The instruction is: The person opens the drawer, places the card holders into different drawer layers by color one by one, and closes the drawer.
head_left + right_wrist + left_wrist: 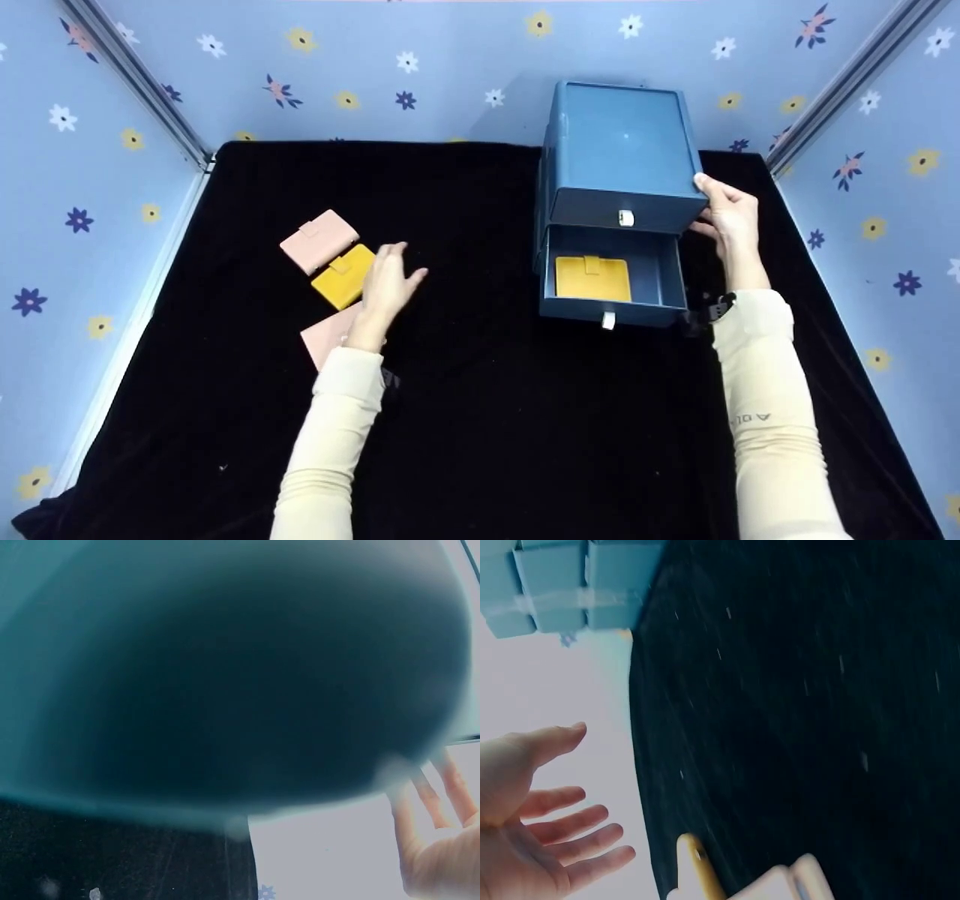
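left hand (385,289): loosely spread, empty | right hand (735,219): straight-fingered against cabinet (628,142) | risk: low sweep could knock nearby yellow wallet (341,280)

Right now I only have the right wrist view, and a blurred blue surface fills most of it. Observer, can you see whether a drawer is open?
Observer: Yes. In the head view, the drawer just below the top one of the blue drawer unit is pulled out.
Operator: Anything inside?
Observer: One yellow case, lying toward the left side.
Operator: And what is the left hand doing?
Observer: The left hand holds nothing, its palm bare in the left wrist view.
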`<state>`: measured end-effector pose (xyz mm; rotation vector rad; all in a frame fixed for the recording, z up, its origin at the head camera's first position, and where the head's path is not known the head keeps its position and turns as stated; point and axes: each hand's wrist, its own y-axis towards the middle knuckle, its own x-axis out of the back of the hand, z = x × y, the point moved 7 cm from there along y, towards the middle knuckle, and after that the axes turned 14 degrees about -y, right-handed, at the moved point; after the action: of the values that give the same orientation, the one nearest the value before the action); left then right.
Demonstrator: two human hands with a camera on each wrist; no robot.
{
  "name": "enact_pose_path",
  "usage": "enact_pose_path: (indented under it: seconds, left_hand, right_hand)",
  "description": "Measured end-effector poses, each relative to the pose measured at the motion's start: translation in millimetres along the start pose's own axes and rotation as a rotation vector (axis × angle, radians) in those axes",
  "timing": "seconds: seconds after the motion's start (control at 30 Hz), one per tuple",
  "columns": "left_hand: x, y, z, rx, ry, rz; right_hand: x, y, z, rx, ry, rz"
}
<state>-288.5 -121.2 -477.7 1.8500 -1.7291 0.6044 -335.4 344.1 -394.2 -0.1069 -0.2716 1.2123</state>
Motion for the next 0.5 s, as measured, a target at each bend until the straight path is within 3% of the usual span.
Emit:
enact_pose_path:
  seconds: [0.5]
  left_hand:
    - [26.3, 10.6, 50.3, 0.136, 0.134, 0.026]
  right_hand:
    - [0.7, 2.8, -2.2, -0.008, -0.005, -0.001]
